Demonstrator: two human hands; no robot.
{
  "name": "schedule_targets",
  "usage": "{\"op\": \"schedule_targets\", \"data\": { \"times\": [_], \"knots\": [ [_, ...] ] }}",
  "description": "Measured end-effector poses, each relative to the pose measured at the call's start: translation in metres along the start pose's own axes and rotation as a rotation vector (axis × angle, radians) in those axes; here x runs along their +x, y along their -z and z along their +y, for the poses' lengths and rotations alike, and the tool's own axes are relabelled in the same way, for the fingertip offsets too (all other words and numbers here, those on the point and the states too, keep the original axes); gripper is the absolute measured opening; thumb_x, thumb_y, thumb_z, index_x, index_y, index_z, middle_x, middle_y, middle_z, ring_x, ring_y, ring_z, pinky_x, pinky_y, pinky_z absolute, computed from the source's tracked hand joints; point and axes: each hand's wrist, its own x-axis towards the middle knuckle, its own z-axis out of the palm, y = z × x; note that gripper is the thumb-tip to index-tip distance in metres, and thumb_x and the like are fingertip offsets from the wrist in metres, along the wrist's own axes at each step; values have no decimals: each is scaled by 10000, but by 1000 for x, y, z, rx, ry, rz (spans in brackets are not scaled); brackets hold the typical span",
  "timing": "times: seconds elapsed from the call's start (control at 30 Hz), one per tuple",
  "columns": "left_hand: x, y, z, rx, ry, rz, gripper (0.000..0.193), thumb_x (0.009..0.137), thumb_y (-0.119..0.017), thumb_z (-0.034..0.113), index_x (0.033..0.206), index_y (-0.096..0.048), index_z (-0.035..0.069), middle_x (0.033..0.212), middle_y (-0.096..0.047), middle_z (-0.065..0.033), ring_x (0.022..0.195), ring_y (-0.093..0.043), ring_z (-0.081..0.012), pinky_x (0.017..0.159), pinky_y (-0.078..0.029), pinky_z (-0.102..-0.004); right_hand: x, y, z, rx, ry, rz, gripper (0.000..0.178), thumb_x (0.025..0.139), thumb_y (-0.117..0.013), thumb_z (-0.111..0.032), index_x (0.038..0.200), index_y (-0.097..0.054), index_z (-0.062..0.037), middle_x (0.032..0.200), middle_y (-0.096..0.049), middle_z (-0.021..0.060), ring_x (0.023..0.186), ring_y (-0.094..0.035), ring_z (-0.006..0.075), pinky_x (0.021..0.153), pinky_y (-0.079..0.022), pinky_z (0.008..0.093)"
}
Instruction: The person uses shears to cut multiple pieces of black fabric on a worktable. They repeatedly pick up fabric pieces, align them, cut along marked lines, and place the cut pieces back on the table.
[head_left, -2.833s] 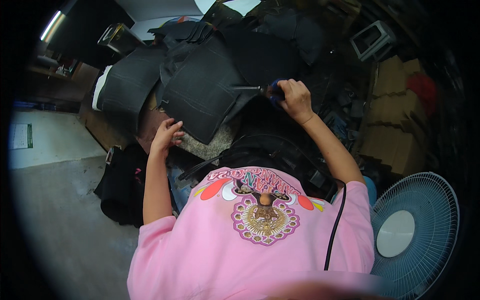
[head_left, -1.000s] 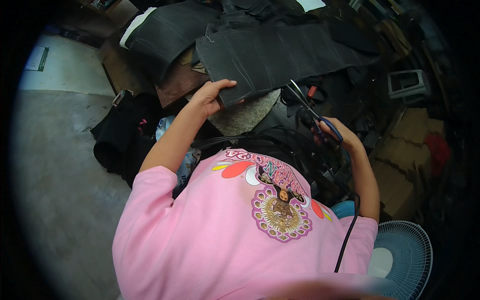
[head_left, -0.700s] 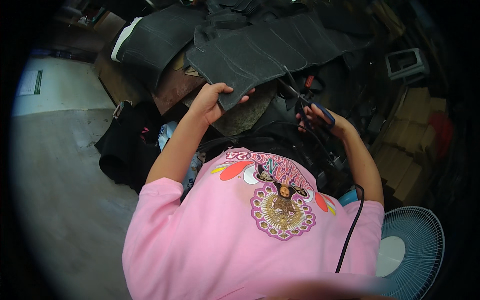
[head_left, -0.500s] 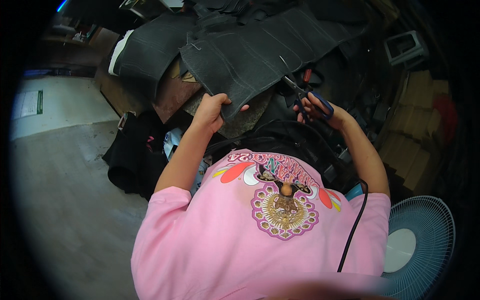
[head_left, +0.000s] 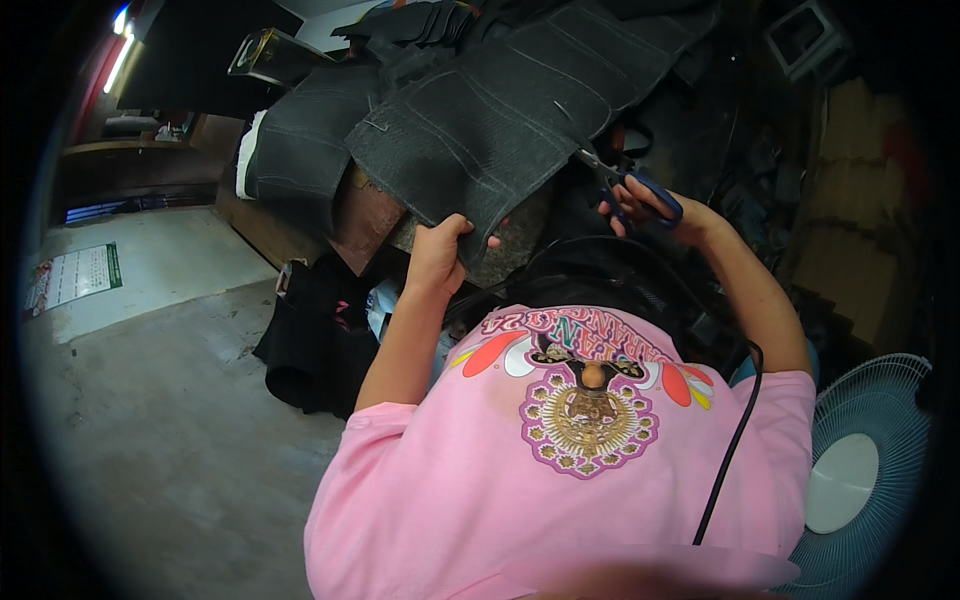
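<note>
A long black leather-like sheet (head_left: 470,125), marked with pale curved lines, stretches away from me over the work surface. My left hand (head_left: 440,258) grips its near corner, thumb on top. In my right hand (head_left: 665,212) is a pair of scissors (head_left: 640,195) with dark blue handles, fingers through the loops. The scissors' blades sit at the sheet's right edge, one thin blade showing above the material; the other is partly hidden. Another black sheet (head_left: 305,135) with similar pale lines drapes over the left side of the work surface.
Brown wood-like boards (head_left: 365,225) show under the sheets. More black pieces (head_left: 420,22) are stacked at the back. A fan (head_left: 845,480) stands at my lower right, with cardboard (head_left: 845,215) beyond it. A black bag-like bundle (head_left: 315,340) lies on the floor to my left.
The view has turned, so most of the scene sits further right or higher. Both hands keep their holds on the sheet and scissors, and the scissors remain at the sheet's right edge.
</note>
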Motion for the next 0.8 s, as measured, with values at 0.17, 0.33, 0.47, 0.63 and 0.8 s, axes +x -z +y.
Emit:
{"op": "schedule_targets", "data": {
  "times": [0.17, 0.33, 0.47, 0.63, 0.8],
  "knots": [
    [-3, -3, 2, 31, 4, -10, 439, 725, -392, -85, 1159, -396, -152, 1029, -564, -261, 821, -646, -367, 521, -580, -346, -3, -1, -1, 6, 106, -23, 487, 928, -420, -529, 920, -580, -70, 767, -597, 22, 712, -553, 88, 715, -406, 234],
    [-4, -7, 3, 27, -30, -10, 456, 723, -394, -85, 1176, -388, -138, 1023, -562, -263, 808, -645, -362, 500, -568, -335, -11, -6, -2, -3, 82, 22, 458, 913, -486, -504, 834, -564, -60, 634, -550, -7, 597, -531, 64, 604, -422, 202],
    [-5, -9, 7, 43, -32, 3, 456, 720, -394, -86, 1173, -384, -139, 1024, -556, -269, 798, -644, -362, 486, -563, -327, -14, -8, -1, 21, -26, 66, 493, 899, -483, -541, 828, -568, -60, 574, -530, -26, 554, -518, 58, 589, -416, 199],
    [-13, -17, 6, 54, -8, -28, 472, 716, -391, -90, 1185, -371, -132, 1030, -552, -270, 792, -643, -362, 483, -562, -322, -7, -11, -4, 18, 54, 64, 547, 896, -434, -592, 849, -568, -64, 569, -526, -23, 552, -521, 67, 613, -427, 223],
    [-21, -18, 5, 53, 4, -32, 473, 722, -403, -82, 1193, -381, -118, 1019, -560, -265, 760, -645, -346, 467, -535, -319, 1, -13, -8, 47, 124, 42, 542, 892, -442, -594, 857, -561, -66, 557, -519, -18, 529, -517, 70, 588, -430, 225]
  ]
}}
